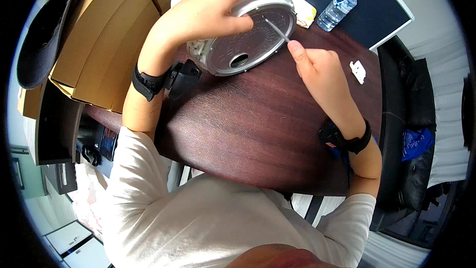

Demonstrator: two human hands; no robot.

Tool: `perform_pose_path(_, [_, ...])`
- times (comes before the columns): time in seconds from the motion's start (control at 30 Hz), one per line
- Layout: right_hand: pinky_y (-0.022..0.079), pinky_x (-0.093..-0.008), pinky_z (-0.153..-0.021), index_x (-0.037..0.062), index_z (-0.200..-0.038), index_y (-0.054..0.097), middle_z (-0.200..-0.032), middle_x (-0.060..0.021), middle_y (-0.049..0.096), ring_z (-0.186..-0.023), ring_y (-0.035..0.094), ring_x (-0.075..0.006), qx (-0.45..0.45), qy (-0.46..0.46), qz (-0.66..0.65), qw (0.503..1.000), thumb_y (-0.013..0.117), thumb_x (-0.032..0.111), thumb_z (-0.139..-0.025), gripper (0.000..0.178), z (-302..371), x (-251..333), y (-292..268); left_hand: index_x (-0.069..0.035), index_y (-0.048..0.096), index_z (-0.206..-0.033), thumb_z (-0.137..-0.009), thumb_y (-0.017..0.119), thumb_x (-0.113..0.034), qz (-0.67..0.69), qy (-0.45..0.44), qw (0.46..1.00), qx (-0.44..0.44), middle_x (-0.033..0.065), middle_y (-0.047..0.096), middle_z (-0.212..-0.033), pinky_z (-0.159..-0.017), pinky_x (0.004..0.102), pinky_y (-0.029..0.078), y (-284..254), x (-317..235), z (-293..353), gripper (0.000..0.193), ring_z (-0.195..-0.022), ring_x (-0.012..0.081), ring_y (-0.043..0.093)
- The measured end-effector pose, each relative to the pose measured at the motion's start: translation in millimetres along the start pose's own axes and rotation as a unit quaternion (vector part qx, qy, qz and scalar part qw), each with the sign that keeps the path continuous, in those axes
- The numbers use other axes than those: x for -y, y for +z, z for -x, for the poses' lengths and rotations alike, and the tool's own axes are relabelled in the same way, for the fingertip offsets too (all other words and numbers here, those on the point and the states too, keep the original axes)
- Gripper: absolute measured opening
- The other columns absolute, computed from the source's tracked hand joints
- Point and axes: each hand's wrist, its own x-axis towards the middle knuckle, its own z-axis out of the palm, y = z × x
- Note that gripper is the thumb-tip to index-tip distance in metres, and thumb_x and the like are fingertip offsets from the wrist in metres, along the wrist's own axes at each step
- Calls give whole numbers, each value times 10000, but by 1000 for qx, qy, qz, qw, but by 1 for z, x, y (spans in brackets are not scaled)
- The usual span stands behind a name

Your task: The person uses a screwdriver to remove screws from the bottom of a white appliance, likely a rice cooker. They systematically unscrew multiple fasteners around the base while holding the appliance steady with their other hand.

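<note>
A round grey appliance (pixel 250 30), tipped on its side with its ribbed circular underside and central hole facing the viewer, is lying on the dark wooden table (pixel 258 129) near the table's far edge. The left hand (pixel 213 7) is resting on top of the appliance, fingers spread and curled over its rim, gripping the housing and steadying it. The right hand (pixel 317 67), just to the right of the appliance, is pinching a thin metal screwdriver (pixel 276 29) between thumb and fingers; the shaft is slanting up and to the left, and its tip is touching the ribbed underside near the rim. Both wrists are wearing black straps. To the left of the appliance, cardboard boxes (pixel 106 39) are standing in a stack, with a dark cap (pixel 47 39) lying beside them. Behind and to the right of the appliance, a yellow cloth (pixel 305 10) and a clear water bottle (pixel 337 7) with a blue cap are lying on the table. Further right of the appliance, well apart, a small white plastic piece (pixel 358 71) is resting on the wood.
</note>
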Motion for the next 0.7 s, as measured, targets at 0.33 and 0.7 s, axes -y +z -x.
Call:
perform_pose_path(0.33, [442, -435, -442, -4, -575, 618, -526, -208, 540, -462, 567, -383, -44, -47, 77, 995, 572, 419, -946, 564, -9, 6, -3, -133, 510, -1365, -701, 555, -175, 1, -5, 1000, 2, 135, 486, -1411, -1116, 497, 205, -2, -3, -2, 667, -1370, 295, 382])
perform_pose_path(0.7, [450, -405, -420, 22, -557, 621, -486, -172, 536, -430, 568, -346, -68, -88, 136, 984, 581, 421, -937, 552, -9, 2, -6, -134, 516, -1360, -694, 551, -163, 3, -12, 1000, 1, 130, 490, -1409, -1123, 482, 200, -1, -5, -3, 668, -1368, 283, 390])
